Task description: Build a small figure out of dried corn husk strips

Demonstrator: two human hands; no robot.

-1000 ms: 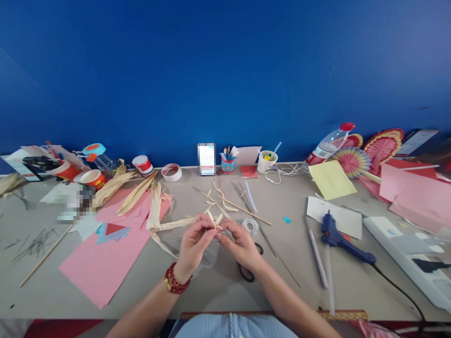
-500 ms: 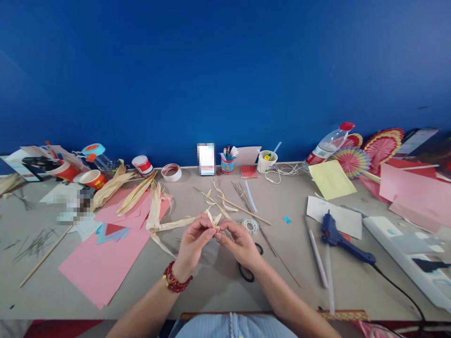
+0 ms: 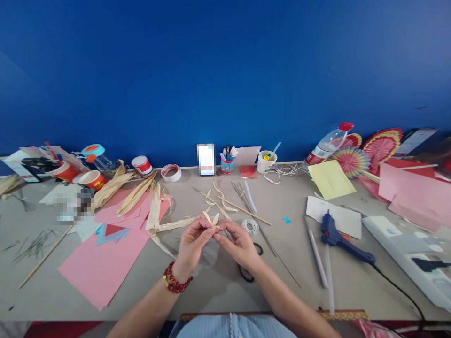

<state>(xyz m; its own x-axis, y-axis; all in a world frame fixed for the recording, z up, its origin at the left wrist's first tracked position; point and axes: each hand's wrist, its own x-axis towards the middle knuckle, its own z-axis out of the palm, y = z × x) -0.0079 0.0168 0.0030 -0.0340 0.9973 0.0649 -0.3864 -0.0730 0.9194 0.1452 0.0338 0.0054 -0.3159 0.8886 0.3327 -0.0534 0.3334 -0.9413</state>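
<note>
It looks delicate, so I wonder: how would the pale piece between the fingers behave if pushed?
The pale piece would probably bend, since its strips look thin. It is likely light, being small enough for the fingers to pinch.

I had open tabletop (image 3: 143,279) between my left forearm (image 3: 151,300) and the pink paper (image 3: 102,267). Just ahead of my right hand (image 3: 237,240), a wooden stick (image 3: 244,211) lay across the way; farther right, room ran from the thin wire (image 3: 270,247) to the grey rod (image 3: 317,259).
</note>
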